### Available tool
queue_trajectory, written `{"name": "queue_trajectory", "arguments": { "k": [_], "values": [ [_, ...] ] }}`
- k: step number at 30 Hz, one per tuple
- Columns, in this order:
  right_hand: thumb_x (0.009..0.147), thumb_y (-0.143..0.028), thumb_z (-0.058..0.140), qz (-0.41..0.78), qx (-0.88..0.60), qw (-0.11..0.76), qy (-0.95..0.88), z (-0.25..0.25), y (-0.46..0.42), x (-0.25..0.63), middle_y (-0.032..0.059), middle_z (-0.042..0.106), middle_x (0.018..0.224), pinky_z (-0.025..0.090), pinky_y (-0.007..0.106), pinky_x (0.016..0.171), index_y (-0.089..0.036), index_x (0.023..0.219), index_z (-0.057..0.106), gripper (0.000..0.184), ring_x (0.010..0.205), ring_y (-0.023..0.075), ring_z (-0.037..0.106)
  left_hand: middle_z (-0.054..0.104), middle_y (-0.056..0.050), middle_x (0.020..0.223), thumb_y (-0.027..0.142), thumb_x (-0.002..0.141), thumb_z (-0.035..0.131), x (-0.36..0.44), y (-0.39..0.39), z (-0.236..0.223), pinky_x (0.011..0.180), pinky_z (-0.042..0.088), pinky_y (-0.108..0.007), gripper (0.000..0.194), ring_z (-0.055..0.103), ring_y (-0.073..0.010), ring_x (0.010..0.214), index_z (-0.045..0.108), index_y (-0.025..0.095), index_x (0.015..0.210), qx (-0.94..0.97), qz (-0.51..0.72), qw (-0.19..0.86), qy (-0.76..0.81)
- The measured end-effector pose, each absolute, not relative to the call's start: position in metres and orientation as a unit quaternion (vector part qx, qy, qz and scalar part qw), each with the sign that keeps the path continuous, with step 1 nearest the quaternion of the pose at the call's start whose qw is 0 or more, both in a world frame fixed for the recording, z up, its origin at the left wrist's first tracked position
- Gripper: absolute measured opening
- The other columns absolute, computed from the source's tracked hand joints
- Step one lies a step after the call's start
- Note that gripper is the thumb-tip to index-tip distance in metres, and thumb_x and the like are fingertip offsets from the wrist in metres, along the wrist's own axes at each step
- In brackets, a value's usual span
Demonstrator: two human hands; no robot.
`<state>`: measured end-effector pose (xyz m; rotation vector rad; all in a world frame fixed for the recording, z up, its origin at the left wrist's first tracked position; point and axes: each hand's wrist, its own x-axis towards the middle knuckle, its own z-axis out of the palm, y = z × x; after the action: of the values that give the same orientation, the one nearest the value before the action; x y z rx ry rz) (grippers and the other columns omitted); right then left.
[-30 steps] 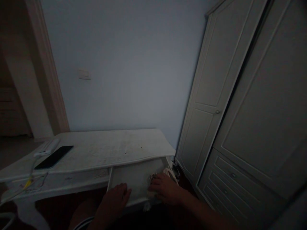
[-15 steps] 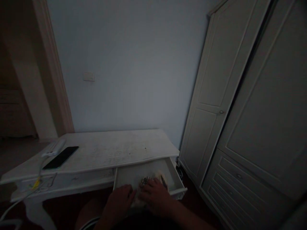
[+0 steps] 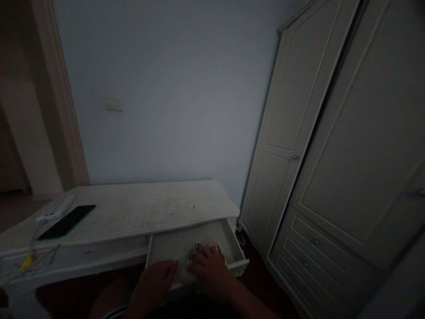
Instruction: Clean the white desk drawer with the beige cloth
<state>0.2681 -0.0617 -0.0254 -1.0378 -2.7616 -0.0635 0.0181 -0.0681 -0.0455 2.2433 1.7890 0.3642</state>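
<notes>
A pale drawer (image 3: 186,237) is pulled out from the white desk (image 3: 159,199). My right hand (image 3: 210,271) is inside it, fingers bent over a crumpled light cloth (image 3: 198,249) with dark speckles. Part of this cloth shows past the fingertips; the rest is under my palm. At the drawer's near left corner, my left hand (image 3: 156,281) has its fingers curled over the front edge. In the dim light its fingertips are hard to make out.
On the desk's left end lie a black phone (image 3: 68,221) and a white power strip (image 3: 56,208) with a cable. A white wardrobe (image 3: 279,177) stands close on the right. Behind the desk is a wall with a switch (image 3: 113,104).
The view has turned slightly right, so the desk and wardrobe appear farther left. My right hand and the cloth have shifted a little within the drawer; my left hand stays at the corner.
</notes>
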Motion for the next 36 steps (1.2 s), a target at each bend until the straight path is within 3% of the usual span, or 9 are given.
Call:
{"name": "queue_trajectory", "arguments": {
  "k": [3, 5, 8, 12, 16, 19, 23, 31, 36],
  "values": [
    [0.1, -0.044, 0.055, -0.049, -0.312, 0.131, -0.94, -0.033, -0.065, 0.228, 0.0085, 0.064, 0.13, 0.041, 0.052, 0.102, -0.03, 0.14, 0.051, 0.042, 0.119, 0.0314, 0.052, 0.069, -0.007, 0.138, 0.021, 0.098, 0.038, 0.008, -0.064, -0.055, 0.109, 0.046, -0.034, 0.041, 0.063, -0.0231, 0.128, 0.07, 0.026, 0.125, 0.783, 0.113, 0.097, 0.603],
    [0.101, -0.044, 0.052, -0.052, -0.308, 0.147, -0.939, -0.035, -0.067, 0.218, 0.0093, 0.065, 0.129, 0.042, 0.052, 0.1, -0.029, 0.142, 0.049, 0.043, 0.116, 0.031, 0.053, 0.065, -0.006, 0.145, 0.017, 0.096, 0.041, 0.003, -0.062, -0.061, 0.112, 0.044, -0.035, 0.045, 0.06, -0.0235, 0.133, 0.066, 0.027, 0.132, 0.795, 0.106, 0.083, 0.592],
    [0.101, -0.044, 0.052, -0.026, -0.317, 0.144, -0.937, -0.033, -0.07, 0.232, 0.0069, 0.065, 0.129, 0.041, 0.05, 0.101, -0.034, 0.141, 0.05, 0.042, 0.116, 0.0294, 0.054, 0.075, -0.006, 0.126, 0.026, 0.103, 0.035, 0.005, -0.062, -0.059, 0.102, 0.049, -0.033, 0.039, 0.069, -0.0226, 0.117, 0.07, 0.029, 0.118, 0.788, 0.107, 0.091, 0.599],
    [0.094, -0.041, 0.061, 0.011, -0.357, 0.132, -0.925, -0.026, -0.068, 0.281, 0.0046, 0.064, 0.128, 0.035, 0.048, 0.107, -0.035, 0.138, 0.054, 0.045, 0.12, 0.0287, 0.051, 0.078, -0.006, 0.098, 0.042, 0.108, 0.029, 0.016, -0.067, -0.045, 0.087, 0.049, -0.032, 0.046, 0.073, -0.0223, 0.096, 0.071, 0.025, 0.097, 0.769, 0.105, 0.093, 0.623],
    [0.087, -0.038, 0.067, 0.028, -0.417, 0.119, -0.9, -0.025, -0.062, 0.331, 0.0071, 0.062, 0.129, 0.032, 0.048, 0.107, -0.029, 0.137, 0.057, 0.052, 0.121, 0.0296, 0.049, 0.078, -0.007, 0.096, 0.044, 0.108, 0.027, 0.019, -0.07, -0.039, 0.084, 0.046, -0.032, 0.053, 0.072, -0.0229, 0.096, 0.073, 0.024, 0.09, 0.764, 0.105, 0.097, 0.629],
    [0.089, -0.036, 0.065, 0.019, -0.437, 0.118, -0.891, -0.03, -0.062, 0.343, 0.0074, 0.061, 0.132, 0.031, 0.049, 0.108, -0.03, 0.138, 0.056, 0.051, 0.123, 0.0303, 0.048, 0.078, -0.008, 0.093, 0.045, 0.108, 0.026, 0.02, -0.07, -0.04, 0.082, 0.045, -0.032, 0.057, 0.073, -0.0227, 0.093, 0.075, 0.024, 0.087, 0.76, 0.106, 0.102, 0.633],
    [0.091, -0.037, 0.065, -0.009, -0.428, 0.125, -0.895, -0.038, -0.068, 0.31, 0.0069, 0.063, 0.131, 0.027, 0.052, 0.112, -0.031, 0.136, 0.055, 0.046, 0.123, 0.0305, 0.048, 0.079, -0.008, 0.095, 0.046, 0.108, 0.028, 0.023, -0.068, -0.042, 0.084, 0.045, -0.031, 0.056, 0.073, -0.0228, 0.096, 0.077, 0.024, 0.091, 0.76, 0.114, 0.096, 0.633],
    [0.093, -0.044, 0.062, -0.019, -0.361, 0.167, -0.917, -0.046, -0.074, 0.226, 0.0073, 0.067, 0.124, 0.037, 0.052, 0.103, -0.029, 0.132, 0.056, 0.042, 0.116, 0.031, 0.054, 0.079, -0.009, 0.098, 0.043, 0.108, 0.026, 0.015, -0.068, -0.046, 0.084, 0.048, -0.029, 0.056, 0.073, -0.0217, 0.096, 0.078, 0.025, 0.097, 0.763, 0.098, 0.126, 0.626],
    [0.091, -0.047, 0.065, 0.006, -0.376, 0.181, -0.909, -0.052, -0.077, 0.229, 0.007, 0.067, 0.126, 0.034, 0.051, 0.106, -0.031, 0.134, 0.057, 0.047, 0.117, 0.0309, 0.054, 0.078, -0.012, 0.106, 0.054, 0.102, 0.039, 0.009, -0.069, -0.05, 0.091, 0.049, -0.034, 0.048, 0.07, -0.0259, 0.102, 0.076, 0.026, 0.112, 0.774, 0.108, 0.106, 0.615]
  ]
}}
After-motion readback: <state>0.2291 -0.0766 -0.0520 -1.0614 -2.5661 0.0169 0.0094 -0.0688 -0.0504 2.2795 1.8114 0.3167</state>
